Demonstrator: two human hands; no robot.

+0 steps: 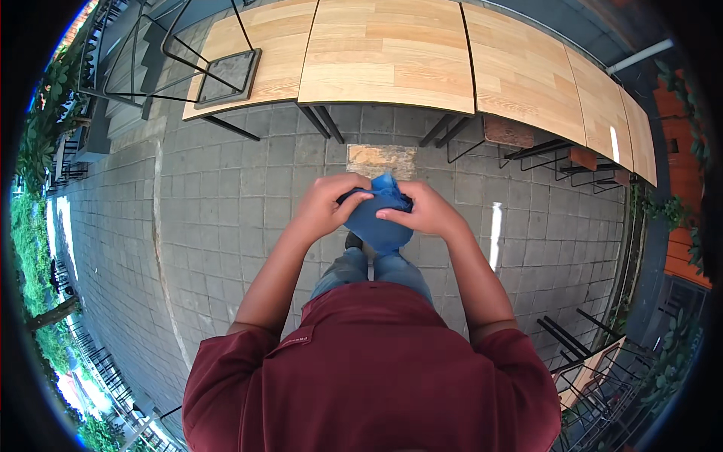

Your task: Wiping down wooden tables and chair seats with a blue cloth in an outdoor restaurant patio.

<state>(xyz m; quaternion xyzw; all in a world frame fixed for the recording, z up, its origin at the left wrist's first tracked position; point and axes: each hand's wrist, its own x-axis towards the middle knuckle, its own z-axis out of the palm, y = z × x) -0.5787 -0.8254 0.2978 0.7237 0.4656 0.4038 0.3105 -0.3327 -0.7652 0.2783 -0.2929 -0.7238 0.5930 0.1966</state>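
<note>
In front of my waist I hold up a thin blue plastic bag (374, 223), gathered at its upper edge and hanging loose below. My left hand (331, 202) is closed on the bag's upper left edge, thumb lying over it. On the other side, my right hand (429, 207) pinches the upper right edge, its thumb across the front. A lighter blue, crumpled fold (385, 183) sticks up between the two hands. Whether anything is inside the bag cannot be seen.
Ahead stands a row of wooden tables (388, 49), with a stool (228, 77) upside down on the left one. More stools (508, 132) sit under the tables at right. A yellowish worn slab (380, 160) lies in the grey paving (226, 203). Stacked furniture (595, 369) stands behind right.
</note>
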